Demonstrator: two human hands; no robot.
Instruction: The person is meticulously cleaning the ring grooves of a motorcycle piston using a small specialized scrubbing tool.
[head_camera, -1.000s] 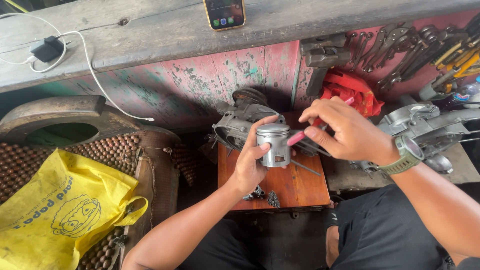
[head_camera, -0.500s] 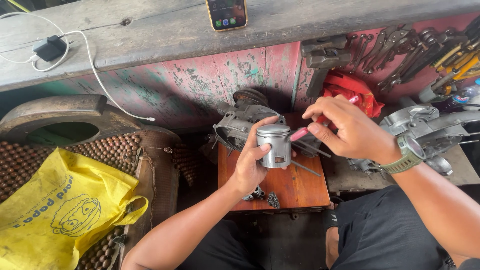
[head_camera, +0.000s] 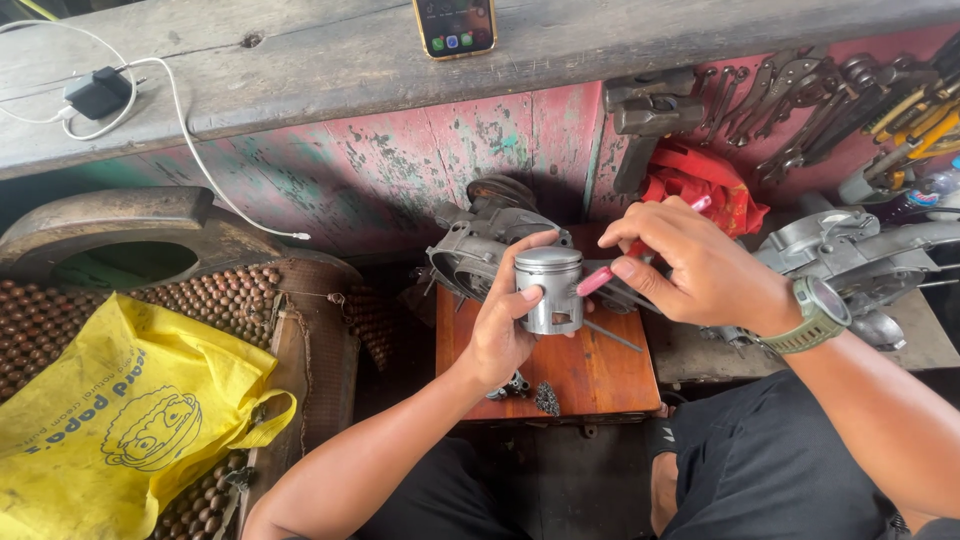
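My left hand (head_camera: 505, 325) grips a silver metal piston (head_camera: 549, 290), held upright above a small wooden stool (head_camera: 590, 370). My right hand (head_camera: 690, 265) holds a pink-handled tool (head_camera: 620, 262) whose tip meets the piston's right side. A green wristwatch (head_camera: 815, 315) sits on my right wrist. Behind the piston lies a grey engine casing (head_camera: 475, 250).
A phone (head_camera: 454, 25) and a charger with white cable (head_camera: 100, 95) rest on the wooden bench. Wrenches (head_camera: 800, 90) and a hammer (head_camera: 650, 115) hang on the right. A yellow plastic bag (head_camera: 130, 410) lies on a beaded seat at left. More engine parts (head_camera: 850, 245) sit at right.
My hands have stayed nearly still; the right hand's fingers shifted slightly on the pink-handled tool against the piston.
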